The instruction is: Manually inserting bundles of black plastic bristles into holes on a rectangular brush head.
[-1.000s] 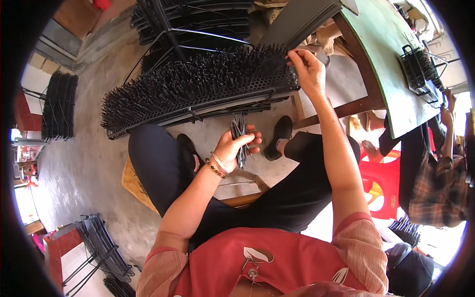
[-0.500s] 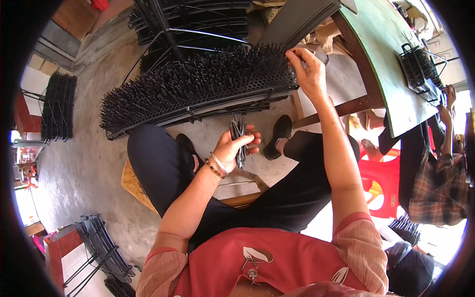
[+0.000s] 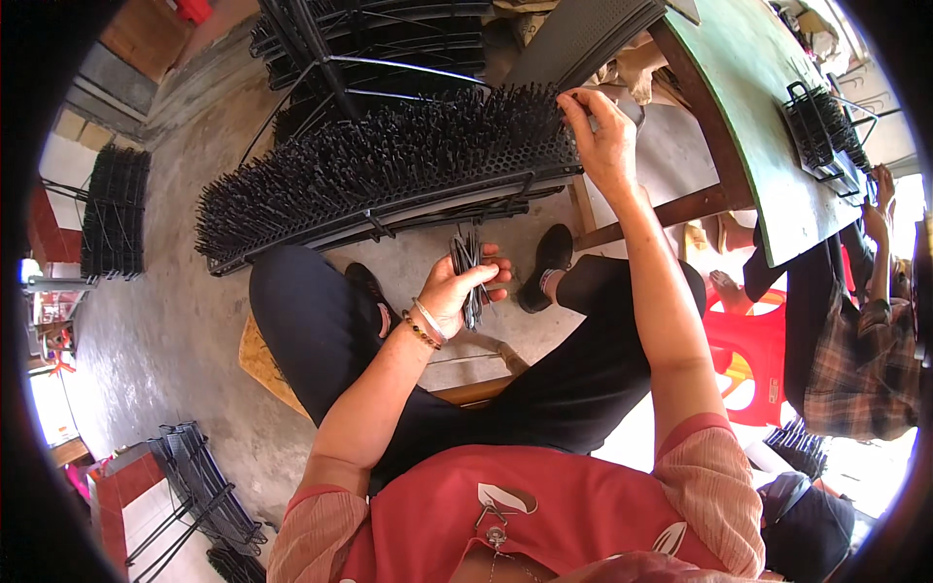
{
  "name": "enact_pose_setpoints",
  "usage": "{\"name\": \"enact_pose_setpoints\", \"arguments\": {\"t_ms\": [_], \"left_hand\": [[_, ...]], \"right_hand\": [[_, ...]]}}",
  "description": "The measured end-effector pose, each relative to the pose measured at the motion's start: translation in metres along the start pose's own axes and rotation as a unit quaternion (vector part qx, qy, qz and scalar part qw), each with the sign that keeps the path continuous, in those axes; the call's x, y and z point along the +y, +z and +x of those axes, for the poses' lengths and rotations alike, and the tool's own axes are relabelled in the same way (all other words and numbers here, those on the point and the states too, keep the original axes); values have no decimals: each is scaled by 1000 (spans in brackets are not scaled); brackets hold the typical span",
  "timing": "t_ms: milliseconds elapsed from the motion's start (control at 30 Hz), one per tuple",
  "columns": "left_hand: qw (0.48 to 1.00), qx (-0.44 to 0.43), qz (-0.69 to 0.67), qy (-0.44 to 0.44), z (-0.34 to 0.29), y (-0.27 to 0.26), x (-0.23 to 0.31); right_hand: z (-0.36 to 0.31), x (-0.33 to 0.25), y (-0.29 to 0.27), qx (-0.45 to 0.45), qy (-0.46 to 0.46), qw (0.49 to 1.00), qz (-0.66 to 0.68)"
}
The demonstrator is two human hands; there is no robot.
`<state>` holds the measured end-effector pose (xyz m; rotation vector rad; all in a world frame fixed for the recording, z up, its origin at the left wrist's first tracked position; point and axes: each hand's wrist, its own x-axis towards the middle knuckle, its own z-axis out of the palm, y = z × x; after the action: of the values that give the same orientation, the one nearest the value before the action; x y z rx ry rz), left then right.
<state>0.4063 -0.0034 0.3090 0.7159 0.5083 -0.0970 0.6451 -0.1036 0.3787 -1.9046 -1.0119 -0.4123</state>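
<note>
A long perforated black tray (image 3: 457,199) full of several upright thin black rods stands on a wire frame in front of my knees. My left hand (image 3: 462,289) is shut on a small bundle of black rods (image 3: 468,262), held upright above my lap. My right hand (image 3: 603,136) reaches to the tray's right end, with its fingertips pinched on a rod at the top edge.
A green-topped wooden table (image 3: 768,165) on the right carries a wire basket of black rods (image 3: 826,131). Another person in a checked shirt (image 3: 855,350) sits by a red plastic stool (image 3: 748,360). More wire racks (image 3: 369,49) stand behind, and rod bundles (image 3: 112,214) lie on the concrete floor at left.
My right hand has shifted slightly upward along the tray's right end. My left hand keeps the bundle in nearly the same place.
</note>
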Motion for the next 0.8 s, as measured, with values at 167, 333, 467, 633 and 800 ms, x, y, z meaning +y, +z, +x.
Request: {"name": "enact_pose_setpoints", "arguments": {"t_ms": [167,333,467,633,800], "left_hand": [[1000,-2,-2,-3,0,0,0],[1000,0,0,-2,0,0,-1],[1000,1,-3,-3,-1,0,0],[1000,0,0,-6,-1,0,0],[1000,-1,2,-4,-1,2,0]], "right_hand": [[-4,4,8,-6,-3,1000,12],[-8,3,14,-19,-34,999,-19],[-8,-1,13,-48,-38,997,-37],[-5,-7,10,-81,-73,993,-55],[-7,-1,13,-50,-33,996,-63]]}}
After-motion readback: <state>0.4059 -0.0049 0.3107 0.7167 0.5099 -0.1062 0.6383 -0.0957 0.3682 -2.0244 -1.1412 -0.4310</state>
